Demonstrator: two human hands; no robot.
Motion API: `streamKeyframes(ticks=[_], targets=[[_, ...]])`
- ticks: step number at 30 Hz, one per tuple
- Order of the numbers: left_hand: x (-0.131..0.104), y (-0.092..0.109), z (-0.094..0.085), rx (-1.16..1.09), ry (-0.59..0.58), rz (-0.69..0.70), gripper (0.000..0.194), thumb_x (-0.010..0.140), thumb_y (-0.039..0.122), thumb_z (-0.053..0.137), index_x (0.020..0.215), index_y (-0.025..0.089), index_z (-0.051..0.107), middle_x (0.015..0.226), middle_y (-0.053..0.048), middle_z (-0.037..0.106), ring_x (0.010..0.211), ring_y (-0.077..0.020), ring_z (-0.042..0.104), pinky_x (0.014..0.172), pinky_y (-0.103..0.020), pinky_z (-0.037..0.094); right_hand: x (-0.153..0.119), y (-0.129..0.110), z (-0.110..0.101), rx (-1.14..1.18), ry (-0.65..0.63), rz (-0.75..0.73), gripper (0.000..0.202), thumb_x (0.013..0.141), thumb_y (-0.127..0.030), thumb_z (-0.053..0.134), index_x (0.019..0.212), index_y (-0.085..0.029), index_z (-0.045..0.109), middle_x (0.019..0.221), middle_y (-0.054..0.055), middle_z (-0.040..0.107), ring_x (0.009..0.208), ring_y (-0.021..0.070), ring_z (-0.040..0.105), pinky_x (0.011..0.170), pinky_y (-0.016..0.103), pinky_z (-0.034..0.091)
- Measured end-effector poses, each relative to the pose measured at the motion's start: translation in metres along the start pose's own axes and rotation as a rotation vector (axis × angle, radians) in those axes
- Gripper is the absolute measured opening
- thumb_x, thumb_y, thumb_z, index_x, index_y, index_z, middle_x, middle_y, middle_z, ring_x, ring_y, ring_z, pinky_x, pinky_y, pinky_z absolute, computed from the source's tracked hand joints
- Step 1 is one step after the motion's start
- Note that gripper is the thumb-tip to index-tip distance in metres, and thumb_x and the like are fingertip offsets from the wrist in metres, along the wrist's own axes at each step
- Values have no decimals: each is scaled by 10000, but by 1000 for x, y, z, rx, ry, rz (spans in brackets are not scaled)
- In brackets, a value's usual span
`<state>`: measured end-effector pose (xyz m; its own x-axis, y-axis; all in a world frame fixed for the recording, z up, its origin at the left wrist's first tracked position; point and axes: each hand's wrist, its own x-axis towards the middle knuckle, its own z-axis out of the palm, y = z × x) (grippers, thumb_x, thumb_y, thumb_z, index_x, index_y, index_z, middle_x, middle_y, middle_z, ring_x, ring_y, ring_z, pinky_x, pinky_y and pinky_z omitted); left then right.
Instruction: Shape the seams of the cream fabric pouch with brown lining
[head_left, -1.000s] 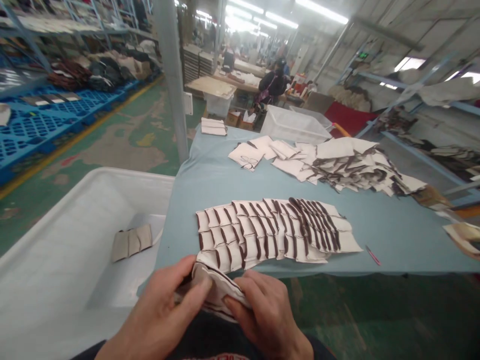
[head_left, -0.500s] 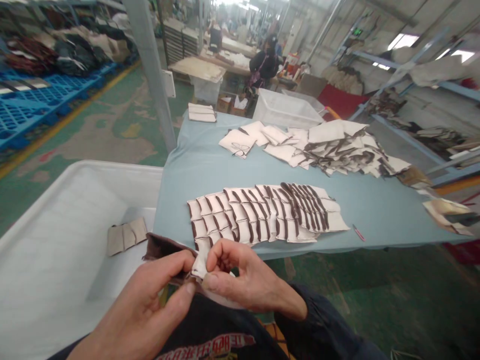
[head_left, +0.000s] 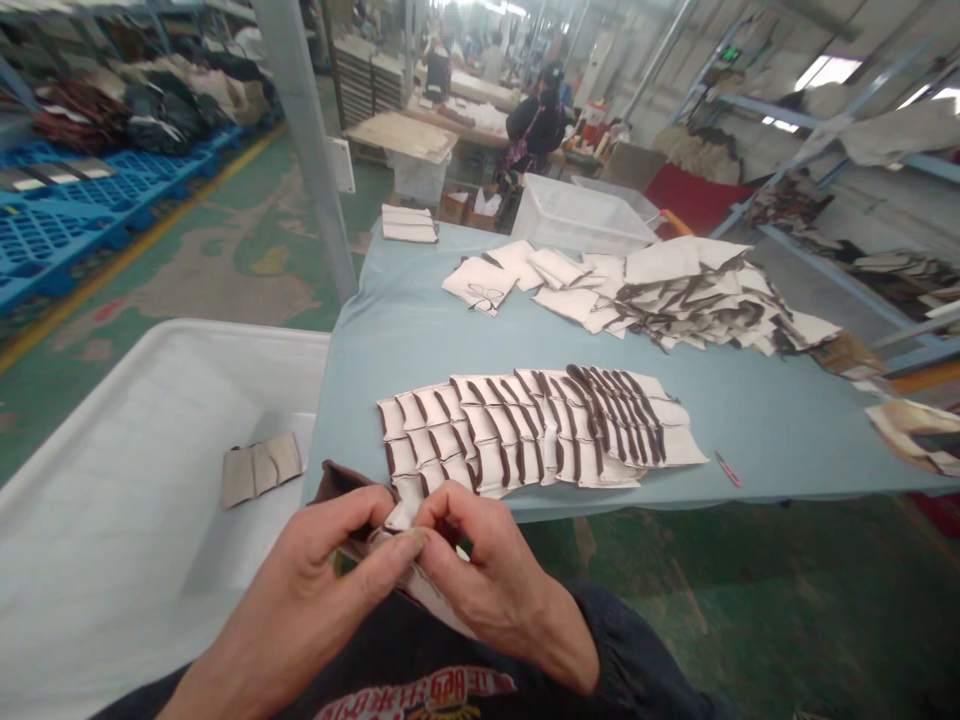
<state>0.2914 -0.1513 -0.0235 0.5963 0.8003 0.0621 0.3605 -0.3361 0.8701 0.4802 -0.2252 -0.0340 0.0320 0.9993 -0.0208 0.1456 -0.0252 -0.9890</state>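
Shirt (head_left: 390, 642), six o'clock: red-white lettering (head_left: 431, 690), illegible. Cloth (head_left: 436, 594): long axis ten-to-four, dark end (head_left: 341, 484) at ten; left hand (head_left: 322, 565), right hand (head_left: 499, 570): fingers clamped on it.

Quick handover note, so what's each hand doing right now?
Left hand: closed, pinching a brown and off-white fabric piece.
Right hand: closed, pinching the same piece.

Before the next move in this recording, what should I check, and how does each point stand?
1. Left hand gripping the held piece: ok.
2. Right hand gripping the held piece: ok.
3. Flatness of the held piece: not ok, bent between the hands.
4. Condition of the held piece under the hands: cannot tell, covered.
5. Pink item apart from the overlapping pieces: ok, lying on the table.
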Motion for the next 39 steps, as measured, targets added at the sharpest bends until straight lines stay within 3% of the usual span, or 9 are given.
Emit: streamKeyframes(ticks=[8,15,20,24,30,35,39], targets=[[11,3,2,10,-10,19,368,1041,446,642,756,227,720,748,7,782,636,-158,692,561,-221,513,2,6,1,-111,108,-5,194,1024,-354,617,868,-242,588,679,-50,611,558,118,526,549,248,362],[10,-7,7,-57,46,-20,299,1073,413,627,882,243,782,781,43,799,700,-140,756,655,-160,586,3,15,3,-455,214,-269,188,1124,-331,596,1046,-201,708,845,41,802,710,180,757,672,283,500],[12,-1,10,-57,145,1,326,1058,358,607,786,244,748,679,65,738,600,-115,703,598,-131,558,7,17,10,-512,237,-254,193,1114,-340,624,1076,-187,736,848,43,821,704,198,780,667,303,502],[10,-6,10,-42,194,-18,287,1022,386,664,809,245,796,692,58,789,614,-131,747,611,-143,579,10,19,13,-547,250,-233,191,1099,-321,627,1086,-181,756,872,50,827,756,219,793,697,326,486],[9,-17,11,-75,232,-126,342,992,445,691,728,236,752,630,46,730,573,-133,677,581,-172,535,18,24,18,-462,149,-147,267,1130,-369,619,928,-218,706,792,9,778,686,173,717,678,308,426],[9,-24,12,-234,220,-308,485,971,599,661,667,222,641,614,34,577,569,-140,540,538,-212,481,25,26,16,-558,36,-244,254,1131,-313,607,898,-223,657,780,14,745,684,173,673,665,316,376],[7,-26,13,-326,185,-398,539,939,661,687,646,219,590,601,49,499,563,-127,460,523,-211,423,27,26,5,-444,-46,-246,179,1052,-229,629,874,-235,607,751,-20,692,636,142,585,641,283,366]])
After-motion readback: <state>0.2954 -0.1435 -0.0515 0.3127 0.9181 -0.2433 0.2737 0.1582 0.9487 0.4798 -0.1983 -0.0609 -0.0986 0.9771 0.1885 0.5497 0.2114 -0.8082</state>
